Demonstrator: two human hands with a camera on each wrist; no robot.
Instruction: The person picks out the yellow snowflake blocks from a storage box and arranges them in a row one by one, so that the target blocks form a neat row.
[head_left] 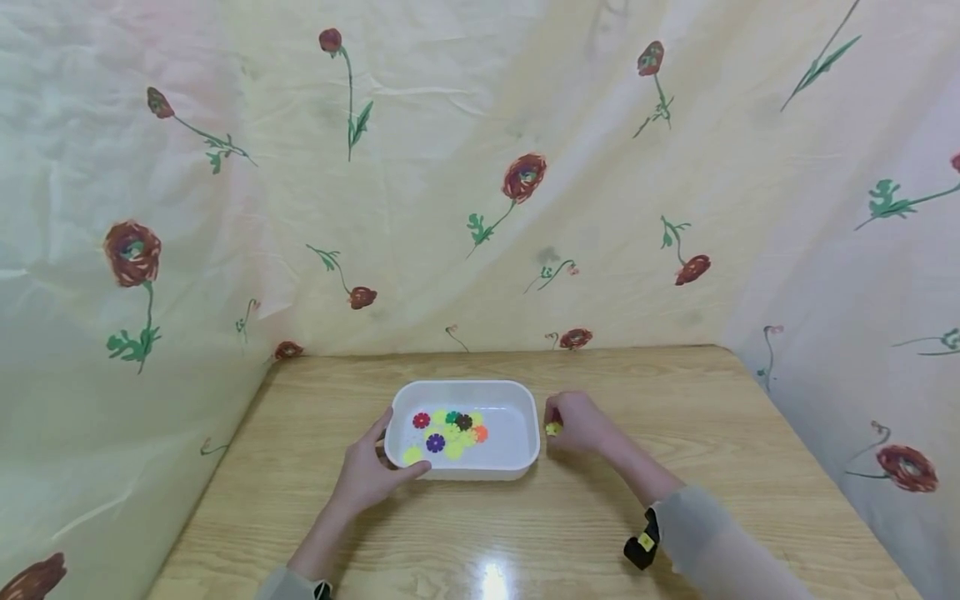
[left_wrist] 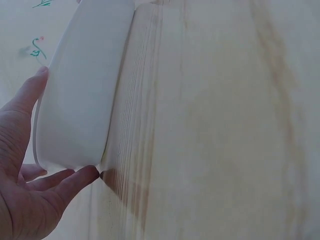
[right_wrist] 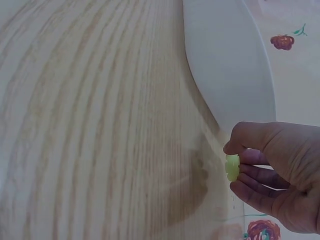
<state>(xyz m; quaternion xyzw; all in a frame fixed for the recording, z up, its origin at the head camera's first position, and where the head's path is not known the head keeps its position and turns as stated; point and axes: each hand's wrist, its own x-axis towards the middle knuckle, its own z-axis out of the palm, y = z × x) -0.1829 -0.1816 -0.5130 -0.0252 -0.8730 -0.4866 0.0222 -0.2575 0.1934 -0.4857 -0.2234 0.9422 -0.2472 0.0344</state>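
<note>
A white plastic tub [head_left: 510,437] with rounded corners stands on the table, with several flower-shaped notched plastic discs lying in its left and middle part. Most are yellow; a red disc [head_left: 422,421], a purple disc [head_left: 436,443] and an orange disc [head_left: 482,433] show among them. My left hand [head_left: 369,473] holds the tub's left end, thumb along the near rim and fingers against the end wall. Just beyond the right end, my right hand [head_left: 581,423] pinches a yellow flower-shaped disc [right_wrist: 232,168] between thumb and fingers, low beside the tub's wall.
The wood-grain table [head_left: 465,533] reaches back to a cream curtain [head_left: 420,200] printed with red flowers, which also hangs at both sides. A black strap with a yellow tag [head_left: 642,546] is on the right wrist.
</note>
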